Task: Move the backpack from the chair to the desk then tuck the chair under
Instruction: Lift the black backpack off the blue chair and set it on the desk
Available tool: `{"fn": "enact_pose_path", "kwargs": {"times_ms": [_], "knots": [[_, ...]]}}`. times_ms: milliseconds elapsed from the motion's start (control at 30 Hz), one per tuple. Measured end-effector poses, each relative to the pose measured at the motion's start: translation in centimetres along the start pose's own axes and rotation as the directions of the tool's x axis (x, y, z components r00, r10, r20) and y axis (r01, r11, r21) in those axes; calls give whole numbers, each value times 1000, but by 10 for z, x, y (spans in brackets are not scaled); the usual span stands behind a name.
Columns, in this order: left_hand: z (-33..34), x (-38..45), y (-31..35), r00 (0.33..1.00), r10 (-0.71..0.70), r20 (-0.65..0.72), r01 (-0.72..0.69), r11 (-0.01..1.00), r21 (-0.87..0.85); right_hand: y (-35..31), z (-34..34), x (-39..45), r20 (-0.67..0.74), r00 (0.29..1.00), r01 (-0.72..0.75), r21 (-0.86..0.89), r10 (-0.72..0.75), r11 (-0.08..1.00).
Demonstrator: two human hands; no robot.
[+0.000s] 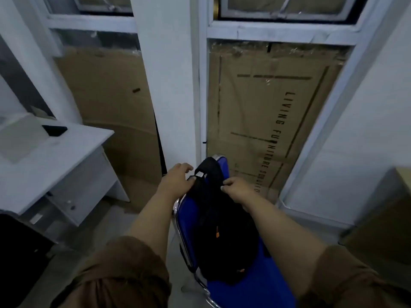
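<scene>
A black backpack point(219, 230) with small orange zip tabs stands on the blue chair point(251, 283), leaning against its backrest. My left hand point(176, 182) rests on the backpack's top left side, thumb touching the fabric near a white tag, fingers spread. My right hand point(235, 188) pinches the top right edge of the backpack. The white desk point(66, 156) stands to the left, apart from the chair.
A laptop point(19, 138) and a dark phone point(54, 130) lie on the desk. Flat cardboard sheets point(262, 121) lean against the wall behind the chair. A cardboard box point(382, 218) sits at the right. A black object point(17, 241) stands at lower left.
</scene>
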State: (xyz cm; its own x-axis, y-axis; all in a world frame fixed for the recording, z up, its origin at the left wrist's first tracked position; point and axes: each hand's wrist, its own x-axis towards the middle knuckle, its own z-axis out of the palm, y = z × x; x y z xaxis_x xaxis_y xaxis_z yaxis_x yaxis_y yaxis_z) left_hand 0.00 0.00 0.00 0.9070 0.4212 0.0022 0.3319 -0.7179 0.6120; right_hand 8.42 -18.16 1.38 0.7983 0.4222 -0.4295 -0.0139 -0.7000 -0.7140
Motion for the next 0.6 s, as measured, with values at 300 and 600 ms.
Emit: {"fn": "enact_pose_path", "kwargs": {"times_ms": [300,600], "knots": [[24,25,-29,962,-60,266,105,982,-157,9,46,56,183,902,-432,368,392,823],[0,-4,-39,984,176,-26,-146,885,441,18,43,48,160,909,-393,639,386,661]]}}
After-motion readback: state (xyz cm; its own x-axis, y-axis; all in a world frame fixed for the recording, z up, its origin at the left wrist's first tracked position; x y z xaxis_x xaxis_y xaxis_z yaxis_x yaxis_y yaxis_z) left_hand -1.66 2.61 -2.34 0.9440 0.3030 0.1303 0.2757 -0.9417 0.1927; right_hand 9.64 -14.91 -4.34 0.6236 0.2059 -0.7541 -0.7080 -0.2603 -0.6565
